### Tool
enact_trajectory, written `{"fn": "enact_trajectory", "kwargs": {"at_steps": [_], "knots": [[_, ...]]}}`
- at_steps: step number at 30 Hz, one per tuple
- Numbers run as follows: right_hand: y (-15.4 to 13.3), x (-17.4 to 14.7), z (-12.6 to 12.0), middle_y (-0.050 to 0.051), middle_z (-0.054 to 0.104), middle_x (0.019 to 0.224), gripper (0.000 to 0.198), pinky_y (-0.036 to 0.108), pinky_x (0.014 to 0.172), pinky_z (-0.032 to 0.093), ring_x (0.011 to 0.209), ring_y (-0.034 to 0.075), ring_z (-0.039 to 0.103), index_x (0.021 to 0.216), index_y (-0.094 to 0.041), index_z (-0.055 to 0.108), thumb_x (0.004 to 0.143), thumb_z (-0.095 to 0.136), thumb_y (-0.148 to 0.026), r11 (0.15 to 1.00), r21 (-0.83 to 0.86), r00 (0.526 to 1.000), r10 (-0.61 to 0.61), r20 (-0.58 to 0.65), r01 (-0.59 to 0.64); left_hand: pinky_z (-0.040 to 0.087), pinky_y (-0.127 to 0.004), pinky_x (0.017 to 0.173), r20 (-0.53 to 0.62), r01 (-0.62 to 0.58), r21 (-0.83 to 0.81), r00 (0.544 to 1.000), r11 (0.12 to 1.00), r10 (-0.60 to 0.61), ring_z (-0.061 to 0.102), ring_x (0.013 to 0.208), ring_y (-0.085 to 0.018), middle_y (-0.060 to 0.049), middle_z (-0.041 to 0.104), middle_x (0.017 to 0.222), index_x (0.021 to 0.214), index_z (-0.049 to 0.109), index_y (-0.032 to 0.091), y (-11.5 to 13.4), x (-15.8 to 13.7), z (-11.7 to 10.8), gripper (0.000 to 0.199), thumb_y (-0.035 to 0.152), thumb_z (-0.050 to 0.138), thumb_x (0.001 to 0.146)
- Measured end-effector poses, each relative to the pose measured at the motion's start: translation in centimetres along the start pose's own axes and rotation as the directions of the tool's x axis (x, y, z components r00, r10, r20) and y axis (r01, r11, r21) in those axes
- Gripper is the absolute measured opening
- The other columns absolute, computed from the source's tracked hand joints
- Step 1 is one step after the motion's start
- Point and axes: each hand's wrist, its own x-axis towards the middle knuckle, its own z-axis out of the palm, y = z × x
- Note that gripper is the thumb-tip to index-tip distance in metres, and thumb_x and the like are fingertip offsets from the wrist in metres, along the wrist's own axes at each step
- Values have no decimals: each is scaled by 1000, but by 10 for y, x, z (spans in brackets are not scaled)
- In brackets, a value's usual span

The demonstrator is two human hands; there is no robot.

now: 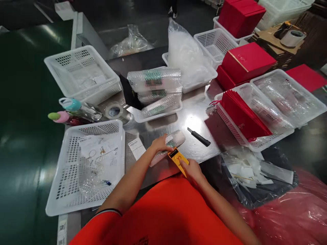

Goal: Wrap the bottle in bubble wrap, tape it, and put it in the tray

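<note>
My left hand (160, 144) rests on a bubble-wrapped packet (175, 138) lying on the shiny metal table (194, 119), holding it down. My right hand (192, 169) grips a yellow handheld device (178, 158) whose tip points at the packet's near end. A small white paper slip (136, 147) lies just left of my left forearm. A black utility knife (198, 136) lies on the table to the right of the packet.
A white basket (88, 166) with papers and small parts sits at the near left. A tray of bubble-wrapped packets (157, 90), a tape roll (114, 111), red boxes (246, 61), baskets with red sleeves (241, 117), and a plastic bag (255, 173) surround the work spot.
</note>
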Motion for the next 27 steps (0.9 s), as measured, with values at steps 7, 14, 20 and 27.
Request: {"fn": "enact_trajectory", "kwargs": {"at_steps": [7,14,20,27], "knots": [[-45,12,-21,9,73,84,38,25,59,35,74,19,64,93,-12,74,95,57,-45,997,-64,990,53,128,-45,40,-48,111,-91,-15,7,996,1000,16,52,134,-42,-22,56,142,128,57,15,-17,16,-30,73,62,73,74],[-65,19,-17,10,72,86,39,26,60,34,75,18,62,93,-11,74,95,57,-46,999,-38,992,31,118,-27,47,-44,101,-94,16,-129,995,991,-28,57,129,-40,-25,61,138,138,49,12,-26,24,-18,83,71,59,81],[-64,19,-18,10,72,85,37,26,61,34,75,18,62,91,-12,73,97,55,-44,997,-78,993,2,115,7,53,-33,83,-5,9,-261,1000,965,-10,70,102,-31,-14,75,114,112,64,15,-39,40,-26,70,69,74,67],[-57,19,-26,10,71,82,37,27,61,32,74,18,61,86,-12,72,96,56,-44,991,-131,994,-4,113,19,51,-32,84,5,62,-250,998,966,-63,69,107,-33,-12,74,117,108,64,19,-30,32,-27,71,69,78,60]]}}
